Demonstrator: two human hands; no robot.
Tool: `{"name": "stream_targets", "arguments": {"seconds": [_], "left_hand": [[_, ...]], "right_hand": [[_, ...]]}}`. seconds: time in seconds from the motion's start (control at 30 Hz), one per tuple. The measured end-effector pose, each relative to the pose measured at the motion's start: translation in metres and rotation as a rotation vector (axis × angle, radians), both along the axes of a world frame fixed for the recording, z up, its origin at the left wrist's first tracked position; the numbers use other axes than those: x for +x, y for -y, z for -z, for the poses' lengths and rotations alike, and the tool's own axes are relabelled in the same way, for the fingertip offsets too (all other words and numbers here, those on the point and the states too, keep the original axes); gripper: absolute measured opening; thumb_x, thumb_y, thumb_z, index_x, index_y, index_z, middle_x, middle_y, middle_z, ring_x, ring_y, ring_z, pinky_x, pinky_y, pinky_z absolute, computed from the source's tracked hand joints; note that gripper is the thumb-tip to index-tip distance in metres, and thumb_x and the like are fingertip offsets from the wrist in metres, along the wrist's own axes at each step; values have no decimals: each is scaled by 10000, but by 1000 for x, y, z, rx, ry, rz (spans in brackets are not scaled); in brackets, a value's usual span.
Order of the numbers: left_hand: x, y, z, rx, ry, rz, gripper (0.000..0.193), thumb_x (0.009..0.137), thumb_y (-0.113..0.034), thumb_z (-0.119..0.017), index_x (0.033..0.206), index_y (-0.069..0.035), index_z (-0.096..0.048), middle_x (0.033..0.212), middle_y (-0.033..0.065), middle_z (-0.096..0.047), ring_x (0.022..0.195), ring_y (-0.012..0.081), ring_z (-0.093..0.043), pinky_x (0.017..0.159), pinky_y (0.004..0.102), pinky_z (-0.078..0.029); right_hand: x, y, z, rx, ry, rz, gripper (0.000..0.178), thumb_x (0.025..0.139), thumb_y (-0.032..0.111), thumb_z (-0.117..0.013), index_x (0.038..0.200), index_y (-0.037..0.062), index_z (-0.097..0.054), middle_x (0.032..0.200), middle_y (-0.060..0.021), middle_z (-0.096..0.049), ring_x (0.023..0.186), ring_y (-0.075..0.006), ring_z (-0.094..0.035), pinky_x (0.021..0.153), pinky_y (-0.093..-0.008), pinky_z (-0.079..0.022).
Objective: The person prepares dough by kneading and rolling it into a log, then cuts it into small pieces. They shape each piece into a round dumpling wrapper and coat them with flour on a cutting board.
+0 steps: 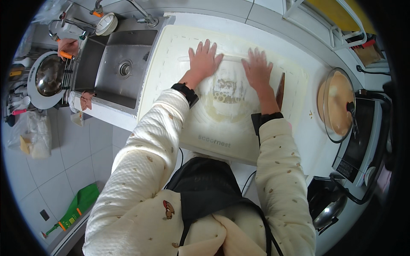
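Observation:
On a pale mat (188, 128) dusted with flour, a thin whitish rolling pin (232, 57) lies crosswise near the far side. My left hand (204, 59) rests palm down over its left part, fingers spread. Over its right part is my right hand (258, 70), also flat with its fingers stretched out and slightly blurred. Between my forearms a pale, floury round patch (213, 113) surrounds the mat's printed pattern; whether it is thin dough or only flour, I cannot tell. A narrow brown, blade-shaped thing (280, 91) lies just right of my right wrist.
Left of the mat is a steel sink (109, 72) with a tap (147, 18). At the right, a glass lid (332, 128) leans over a tan round thing (341, 100), beside a dark-fronted appliance (358, 136). A white rack (329, 25) stands at the back right.

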State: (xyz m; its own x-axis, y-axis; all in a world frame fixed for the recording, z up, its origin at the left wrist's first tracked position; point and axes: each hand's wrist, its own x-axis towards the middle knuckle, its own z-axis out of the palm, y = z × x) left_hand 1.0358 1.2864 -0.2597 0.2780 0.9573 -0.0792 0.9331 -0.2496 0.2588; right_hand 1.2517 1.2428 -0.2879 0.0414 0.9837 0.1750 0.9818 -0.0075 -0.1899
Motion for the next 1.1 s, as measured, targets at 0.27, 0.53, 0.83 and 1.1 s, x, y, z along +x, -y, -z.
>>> {"name": "stream_targets", "arguments": {"seconds": [0.27,0.53,0.83,1.1], "left_hand": [[-26,133,3,109,52,114,723,937,-423,-590,1536,-115,-328,1602,189,-254,1473,397,-222,1116,671,-172],[9,165,-30,75,248,40,618,960,-262,-532,1509,-42,-352,1601,157,-289,1483,368,-237,1154,625,-149],[-24,242,-2,10,98,322,661,943,-399,-512,1535,-156,-345,1596,108,-319,1485,344,-251,1135,648,-202],[-36,150,2,149,-11,-150,636,959,-488,-524,1493,-155,-430,1582,212,-303,1438,472,-261,1118,675,-180]], "right_hand": [[-17,145,-26,-149,-17,-86,674,923,395,-633,1495,120,-407,1528,-160,-394,1453,-356,-297,1084,-723,-182],[-52,117,-38,51,-239,-110,628,955,363,-572,1493,84,-408,1558,-166,-360,1466,-359,-279,1121,-663,-176],[-70,219,-18,-159,-76,-169,733,872,466,-628,1485,117,-427,1549,-144,-388,1436,-343,-336,1103,-696,-211],[-45,150,-9,-91,88,-20,680,918,474,-598,1491,148,-429,1551,-157,-372,1440,-384,-302,1071,-730,-217]]}}
